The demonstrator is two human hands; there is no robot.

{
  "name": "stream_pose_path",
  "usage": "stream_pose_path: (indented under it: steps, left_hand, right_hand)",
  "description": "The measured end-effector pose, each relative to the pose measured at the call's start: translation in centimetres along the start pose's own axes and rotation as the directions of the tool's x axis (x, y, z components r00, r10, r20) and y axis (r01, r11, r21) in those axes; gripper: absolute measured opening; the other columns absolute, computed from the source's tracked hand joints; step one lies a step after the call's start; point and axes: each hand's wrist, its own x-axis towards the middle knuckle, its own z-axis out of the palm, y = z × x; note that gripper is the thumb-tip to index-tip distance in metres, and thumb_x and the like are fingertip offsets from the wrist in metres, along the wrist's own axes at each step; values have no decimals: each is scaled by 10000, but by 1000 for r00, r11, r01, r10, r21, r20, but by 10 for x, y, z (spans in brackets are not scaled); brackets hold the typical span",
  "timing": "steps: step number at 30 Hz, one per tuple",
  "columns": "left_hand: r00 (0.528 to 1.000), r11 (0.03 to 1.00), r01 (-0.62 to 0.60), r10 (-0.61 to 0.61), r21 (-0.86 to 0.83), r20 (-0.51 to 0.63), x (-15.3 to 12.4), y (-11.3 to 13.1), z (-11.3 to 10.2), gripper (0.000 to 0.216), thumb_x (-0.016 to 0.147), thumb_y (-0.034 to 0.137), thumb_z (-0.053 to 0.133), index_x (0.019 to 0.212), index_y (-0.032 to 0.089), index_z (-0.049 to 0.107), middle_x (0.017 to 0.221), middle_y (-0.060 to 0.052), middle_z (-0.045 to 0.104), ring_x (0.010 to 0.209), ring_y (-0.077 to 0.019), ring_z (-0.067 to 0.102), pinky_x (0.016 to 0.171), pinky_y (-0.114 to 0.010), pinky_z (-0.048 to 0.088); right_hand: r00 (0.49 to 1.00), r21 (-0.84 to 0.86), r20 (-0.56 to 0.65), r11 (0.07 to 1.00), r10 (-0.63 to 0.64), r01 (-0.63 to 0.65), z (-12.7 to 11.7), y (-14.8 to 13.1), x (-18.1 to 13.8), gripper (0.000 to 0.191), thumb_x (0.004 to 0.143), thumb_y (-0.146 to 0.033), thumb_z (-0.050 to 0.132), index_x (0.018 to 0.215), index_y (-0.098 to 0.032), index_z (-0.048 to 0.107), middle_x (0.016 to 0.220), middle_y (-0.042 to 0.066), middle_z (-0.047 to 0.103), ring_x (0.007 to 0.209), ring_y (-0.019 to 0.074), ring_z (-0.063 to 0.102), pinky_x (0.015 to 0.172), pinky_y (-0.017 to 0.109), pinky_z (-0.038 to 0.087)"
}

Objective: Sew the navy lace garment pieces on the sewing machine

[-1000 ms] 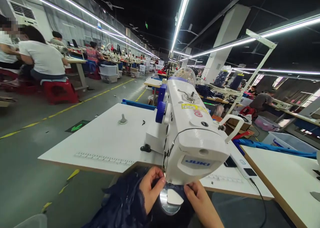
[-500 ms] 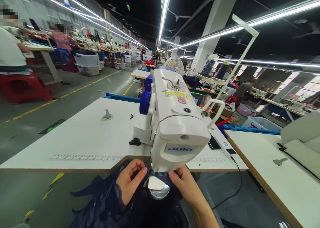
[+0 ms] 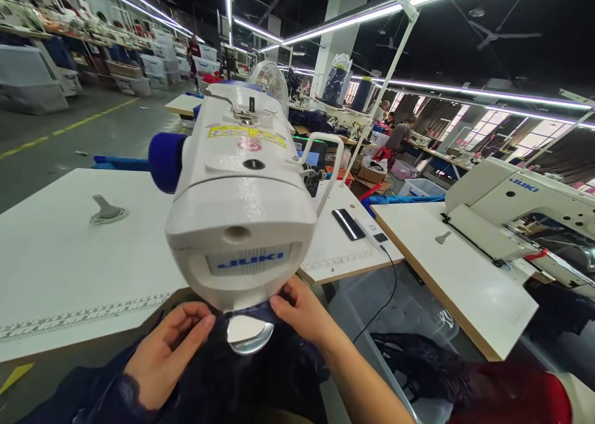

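Note:
In front of me stands a white JUKI sewing machine (image 3: 237, 219), its head hiding the needle area. Dark navy fabric (image 3: 227, 380) hangs over my lap and runs up to the small sewing bed (image 3: 251, 343), which has a white plate on top and a shiny metal rim. My left hand (image 3: 170, 353) is left of the bed, thumb and forefinger pinched together on the fabric; part of the navy cloth lies over its wrist. Close against the machine head on the right, my right hand (image 3: 302, 309) grips the fabric, some fingertips hidden behind the head.
The white tabletop (image 3: 60, 244) bears a printed ruler (image 3: 93, 314) and a grey tool (image 3: 106, 210). On the right lie a phone (image 3: 348, 224) and a white corded device (image 3: 379, 235). A second JUKI machine (image 3: 525, 207) and a clear bin (image 3: 413, 312) stand farther right.
The view has turned right and come closer to the machine, bringing the second machine more into sight. My left hand now appears farther from the sewing bed; my right hand stays beside it.

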Motion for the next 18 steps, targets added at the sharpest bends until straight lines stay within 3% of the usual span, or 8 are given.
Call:
stream_pose_path:
  steps: [7, 10, 12, 15, 18]
  left_hand:
    - [998, 1000, 9, -8, -13, 61, -18, 7, 11, 389, 658, 572, 716, 770, 229, 569, 583, 74, 504, 533, -88, 413, 502, -167, 357]
    - [991, 998, 61, -58, -27, 122, -29, -1, 12, 351, 682, 552, 701, 725, 222, 593, 548, 76, 474, 491, -80, 402, 481, -175, 344]
    - [976, 999, 18, -25, 35, 215, -33, -10, 11, 316, 703, 540, 677, 707, 227, 644, 598, 40, 563, 558, -112, 497, 552, -205, 395]
    - [921, 986, -88, 26, 142, 389, -33, -26, 12, 362, 783, 557, 565, 740, 224, 700, 699, -17, 649, 679, -157, 563, 639, -236, 413]
    - [856, 993, 19, -75, 113, 512, -31, -40, 18, 477, 822, 616, 455, 776, 180, 643, 726, -43, 646, 694, -154, 592, 664, -250, 447]
  right_hand:
    - [999, 52, -13, 997, 50, -49, -2, -11, -19, 97, 764, -128, 514, 812, -206, 483, 694, -54, 429, 579, 88, 357, 552, 211, 295]
    - [993, 5, 54, 995, 101, -101, -14, -19, -38, 123, 734, -109, 517, 806, -209, 512, 696, -47, 461, 562, 88, 369, 541, 216, 301]
    - [978, -52, 138, 987, 155, -149, -30, -16, -53, 171, 741, -107, 505, 868, -212, 551, 713, -40, 482, 578, 95, 390, 562, 225, 314]
    - [919, -154, 243, 947, 311, -280, -62, 11, -70, 306, 754, -123, 482, 1030, -216, 578, 671, -52, 474, 557, 98, 382, 549, 223, 300]
    - [857, -456, 171, 810, 486, -368, -86, 59, -76, 301, 758, -138, 462, 990, -208, 641, 706, -17, 571, 617, 132, 495, 586, 239, 365]
